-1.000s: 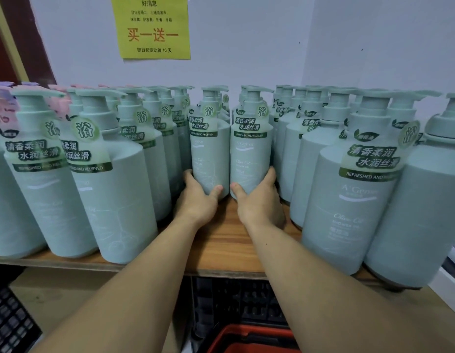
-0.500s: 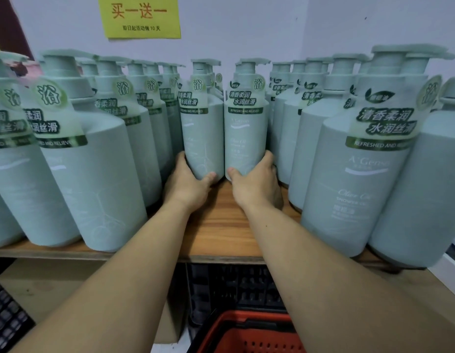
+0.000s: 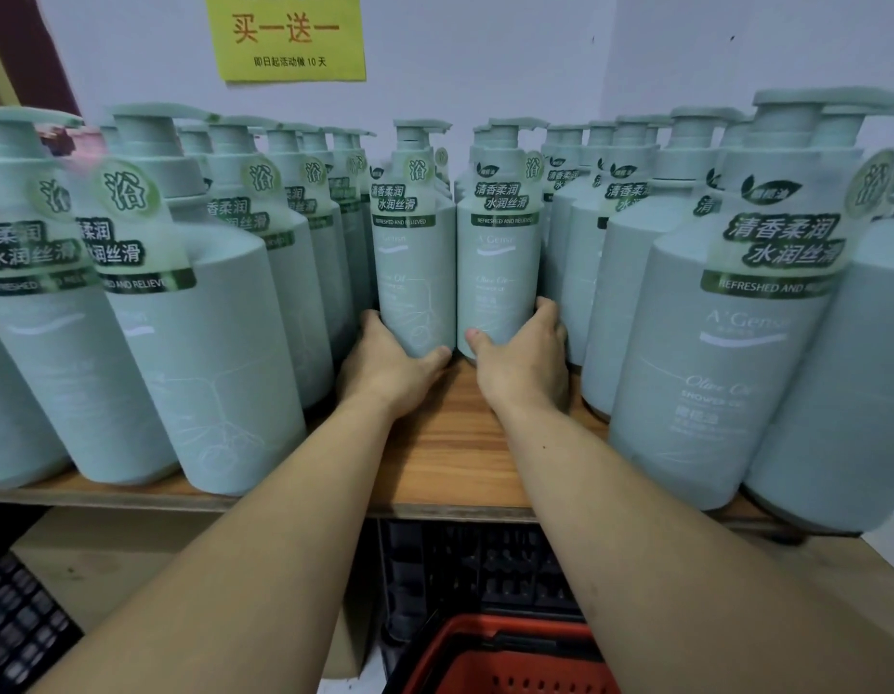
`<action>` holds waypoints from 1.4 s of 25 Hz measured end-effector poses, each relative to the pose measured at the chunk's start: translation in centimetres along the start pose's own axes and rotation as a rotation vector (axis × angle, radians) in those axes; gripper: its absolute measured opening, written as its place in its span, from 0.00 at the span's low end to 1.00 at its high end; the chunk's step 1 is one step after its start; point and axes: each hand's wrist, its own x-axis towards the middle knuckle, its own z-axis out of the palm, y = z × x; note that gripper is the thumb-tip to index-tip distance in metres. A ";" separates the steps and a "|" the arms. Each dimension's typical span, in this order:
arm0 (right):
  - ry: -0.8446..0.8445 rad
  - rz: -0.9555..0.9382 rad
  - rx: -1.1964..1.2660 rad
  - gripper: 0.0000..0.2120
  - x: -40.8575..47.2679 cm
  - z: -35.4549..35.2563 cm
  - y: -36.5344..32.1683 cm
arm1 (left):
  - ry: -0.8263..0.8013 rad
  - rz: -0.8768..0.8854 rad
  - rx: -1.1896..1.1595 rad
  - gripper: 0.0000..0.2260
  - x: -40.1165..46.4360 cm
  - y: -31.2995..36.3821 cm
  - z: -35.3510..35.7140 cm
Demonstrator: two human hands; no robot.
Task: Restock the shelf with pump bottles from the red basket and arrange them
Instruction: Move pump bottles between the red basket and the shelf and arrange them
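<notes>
- left hand curls round the base of the left middle pump bottle, thumb in front.
- right hand grips the neighbouring pump bottle likewise.
- both bottles stand upright, touching, deep on the wooden shelf.
- red basket sits below.

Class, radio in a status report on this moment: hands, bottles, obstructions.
Left hand grips left bottle. Right hand grips right bottle. Both upright on shelf. Neighbouring bottles crowd both sides.

White wall behind, bearing a yellow paper notice. Dark red frame at upper left.
</notes>
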 end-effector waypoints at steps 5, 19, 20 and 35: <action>0.006 -0.015 -0.012 0.41 -0.3 0.1 0.0 | 0.021 -0.018 -0.056 0.27 0.1 -0.1 -0.2; -0.035 0.008 -0.068 0.39 -0.1 0.3 0.0 | 0.022 -0.001 -0.040 0.27 0.2 -0.2 -0.1; -0.040 0.002 -0.078 0.39 -0.1 0.3 0.0 | 0.016 0.003 -0.039 0.27 0.2 -0.2 0.0; -0.514 -0.150 0.473 0.31 -15.6 -10.8 -0.5 | -0.177 0.250 -0.208 0.25 -17.5 1.9 -5.8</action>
